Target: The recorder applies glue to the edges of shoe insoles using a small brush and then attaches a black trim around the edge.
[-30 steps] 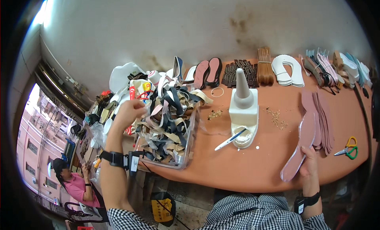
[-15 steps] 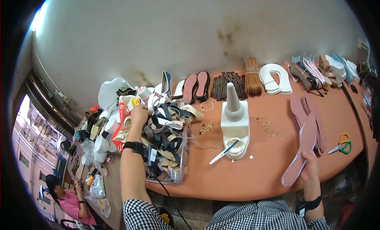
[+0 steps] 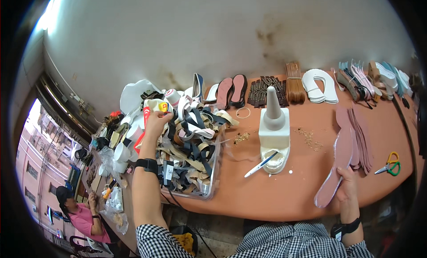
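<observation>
My right hand [image 3: 347,187] grips a long pink insole [image 3: 343,158] with a pale edge, tilted over the table's near right side. Beside it lies a stack of pink insoles [image 3: 361,142]. At the left, my left hand [image 3: 156,123] is over the heap of strap scraps [image 3: 189,151] in a clear plastic bin [image 3: 212,182], against a red, white and yellow plastic bag [image 3: 147,120]. Its fingers are bent together; what they hold, if anything, is hidden. Between my hands stands a white glue pot [image 3: 274,129] with a tall cone, a brush [image 3: 260,164] resting across its front cup.
Green-and-yellow scissors [image 3: 389,164] lie at the right. Along the wall are pink-topped soles [image 3: 239,90], woven brown straps [image 3: 267,91], a brown strip bundle [image 3: 294,82], white U-shaped pieces [image 3: 320,87] and sandals. A person in pink [image 3: 86,218] works at the far left.
The view has shifted, so the table's things appear farther right. My left hand stays by the bag, its fingers drawn closer together. My right hand still holds the insole.
</observation>
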A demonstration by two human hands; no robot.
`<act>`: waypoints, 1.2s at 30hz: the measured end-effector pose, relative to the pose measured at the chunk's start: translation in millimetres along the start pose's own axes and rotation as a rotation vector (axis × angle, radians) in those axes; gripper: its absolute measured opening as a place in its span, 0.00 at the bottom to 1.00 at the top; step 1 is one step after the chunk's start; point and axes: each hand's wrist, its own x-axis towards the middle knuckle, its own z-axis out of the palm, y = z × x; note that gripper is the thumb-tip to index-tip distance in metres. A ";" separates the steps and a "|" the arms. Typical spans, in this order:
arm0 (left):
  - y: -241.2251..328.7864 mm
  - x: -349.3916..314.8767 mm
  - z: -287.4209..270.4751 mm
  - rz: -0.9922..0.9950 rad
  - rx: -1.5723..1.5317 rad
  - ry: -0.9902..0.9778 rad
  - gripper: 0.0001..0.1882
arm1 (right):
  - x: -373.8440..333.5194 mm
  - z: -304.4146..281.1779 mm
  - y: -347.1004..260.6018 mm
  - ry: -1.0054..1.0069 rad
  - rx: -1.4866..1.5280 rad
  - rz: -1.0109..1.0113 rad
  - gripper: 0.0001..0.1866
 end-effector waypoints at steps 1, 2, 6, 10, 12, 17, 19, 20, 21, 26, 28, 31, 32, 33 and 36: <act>6.1 -1.8 6.6 0.041 0.131 -0.007 0.22 | -0.8 -1.9 -1.7 0.005 -0.008 -0.010 0.18; 12.9 -5.8 14.5 0.083 0.261 -0.012 0.22 | -2.6 -3.2 -4.0 0.019 -0.007 -0.021 0.18; 27.1 -2.4 20.7 0.055 0.412 -0.047 0.16 | -8.6 -6.5 -13.3 0.052 -0.013 -0.068 0.19; 18.3 19.9 -16.8 0.024 0.319 0.184 0.11 | -8.4 -16.5 -16.8 0.036 -0.017 -0.041 0.21; 16.0 30.5 -36.6 -0.092 -0.011 0.201 0.10 | -4.8 -18.9 -14.5 0.028 -0.027 -0.038 0.20; 75.7 5.9 -82.9 -0.041 -0.871 0.188 0.07 | -4.0 -10.9 -6.1 0.022 -0.009 -0.015 0.18; 74.5 7.6 -101.7 0.119 -0.968 0.220 0.07 | -2.1 -10.9 -0.1 0.020 -0.014 0.003 0.18; 74.7 6.9 -111.0 0.160 -1.011 0.273 0.07 | -1.6 -10.2 1.6 0.009 -0.011 0.010 0.18; 89.9 6.3 -117.4 0.210 -1.064 0.312 0.06 | -2.7 -11.1 0.3 0.012 -0.004 0.003 0.18; 115.0 -19.3 -151.3 0.220 -0.919 0.488 0.05 | -2.3 -11.5 0.6 -0.015 0.014 0.025 0.19; 113.7 -26.1 -164.1 0.262 -0.915 0.591 0.04 | -1.5 -10.1 0.1 -0.019 0.007 0.042 0.19; 121.4 -40.0 -196.6 0.371 -0.985 0.732 0.07 | -3.7 -7.2 -0.4 -0.036 0.035 0.069 0.20; 127.0 -47.8 -202.3 0.345 -0.943 0.749 0.07 | -4.5 -7.6 -0.2 -0.049 0.052 0.082 0.20; 138.6 -53.6 -198.2 0.323 -0.915 0.754 0.08 | -5.5 -10.2 -0.7 -0.052 0.071 0.081 0.20; 153.3 -79.4 -183.2 0.288 -0.762 0.657 0.11 | -11.6 -4.6 -1.6 -0.087 0.136 0.110 0.20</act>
